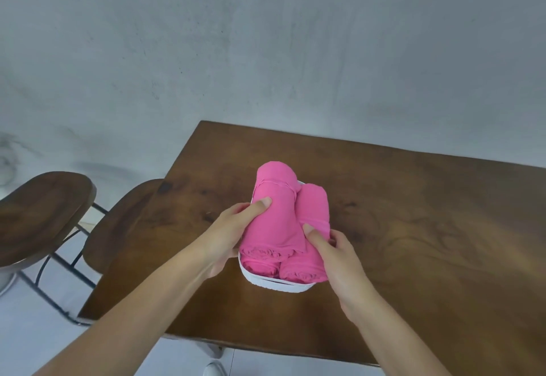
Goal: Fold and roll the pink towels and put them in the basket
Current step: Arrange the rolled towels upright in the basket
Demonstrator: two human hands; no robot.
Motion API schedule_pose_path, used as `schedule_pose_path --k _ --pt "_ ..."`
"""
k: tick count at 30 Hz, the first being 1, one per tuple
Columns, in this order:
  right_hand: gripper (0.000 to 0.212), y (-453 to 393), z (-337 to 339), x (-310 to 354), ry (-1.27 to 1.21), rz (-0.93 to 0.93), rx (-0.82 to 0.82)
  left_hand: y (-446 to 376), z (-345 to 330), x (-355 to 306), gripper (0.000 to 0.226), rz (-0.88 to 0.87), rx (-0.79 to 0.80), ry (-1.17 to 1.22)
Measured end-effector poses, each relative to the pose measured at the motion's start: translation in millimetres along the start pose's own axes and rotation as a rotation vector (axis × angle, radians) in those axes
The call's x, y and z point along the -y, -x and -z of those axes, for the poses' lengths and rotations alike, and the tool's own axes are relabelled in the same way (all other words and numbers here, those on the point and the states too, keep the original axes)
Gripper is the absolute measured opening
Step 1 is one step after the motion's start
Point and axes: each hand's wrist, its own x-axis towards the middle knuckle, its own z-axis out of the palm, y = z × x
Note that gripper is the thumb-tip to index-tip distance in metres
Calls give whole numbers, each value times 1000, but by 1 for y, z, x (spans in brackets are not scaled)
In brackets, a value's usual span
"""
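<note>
a: nearest to the camera, both forearms reach in over the front edge of the desk. left hand has its thumb curled over the side of the top roll, its other fingers hidden behind the roll. right hand pinches in from the other side, thumb pressed into the seam between the top roll and the right roll.

b: so where do the towels sit?

a: all in the white basket mid-desk. two rolls lie side by side in the bottom, the left one mostly hidden, and the held one rides on top of them, sticking up past the rim.

b: risk?

a: i'd guess the top one slides off or uncoils on release, since it's only perched in the groove and its loose flap looks untucked. pushing too hard could shove the basket along. farther off, two wooden stools at the left, then a grey wall.
</note>
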Motion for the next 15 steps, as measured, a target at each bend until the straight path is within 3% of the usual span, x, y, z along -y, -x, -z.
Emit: schedule_pose_path --k 4,7,9,13,15 --pt "61 6 14 -2 9 3 30 7 -3 -5 68 31 40 -24" --pt "67 9 20 2 13 13 24 9 -1 -14 82 7 -86 -99" --pt "63 14 20 5 35 59 -14 10 -3 -20 84 -43 -160 -166" --pt "51 15 17 7 200 175 -119 14 -9 -34 64 -130 -172 -255" --pt "51 16 12 9 261 200 -157 14 -11 -38 69 -149 -165 -299"
